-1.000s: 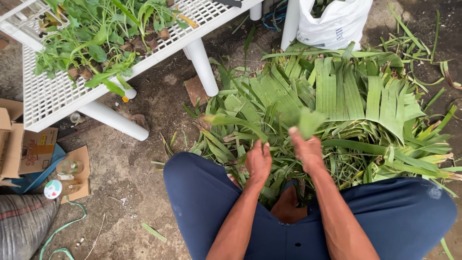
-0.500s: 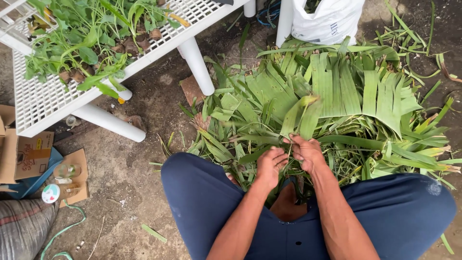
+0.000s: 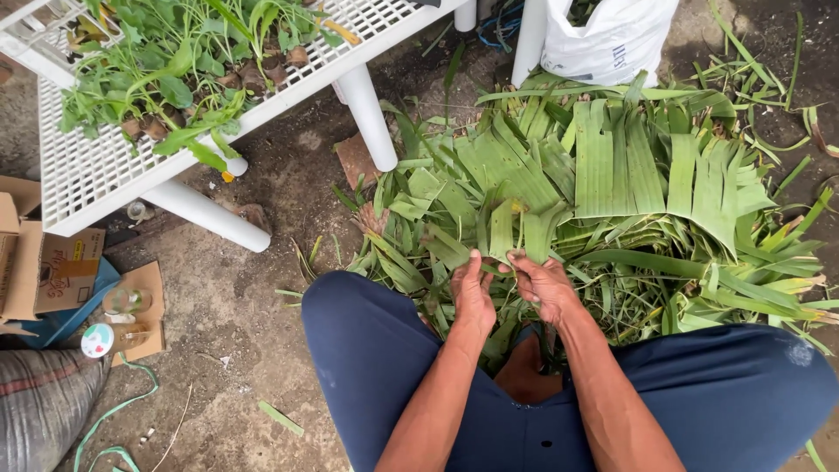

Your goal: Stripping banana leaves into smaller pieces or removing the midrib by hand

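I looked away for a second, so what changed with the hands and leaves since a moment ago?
Both hands, left hand and right hand, closed on a folded leaf strip and lifted it slightly off the leaf pile. The white rack and white bag stayed put.

Both hands (image 3: 511, 293) on leaf strip (image 3: 505, 229)

A white slatted table (image 3: 87, 175) bears leafy plants (image 3: 175, 70). Beside it on the dirt lie cardboard boxes (image 3: 44, 271) and small jars (image 3: 122, 301). A white sack (image 3: 612, 39) stands behind.
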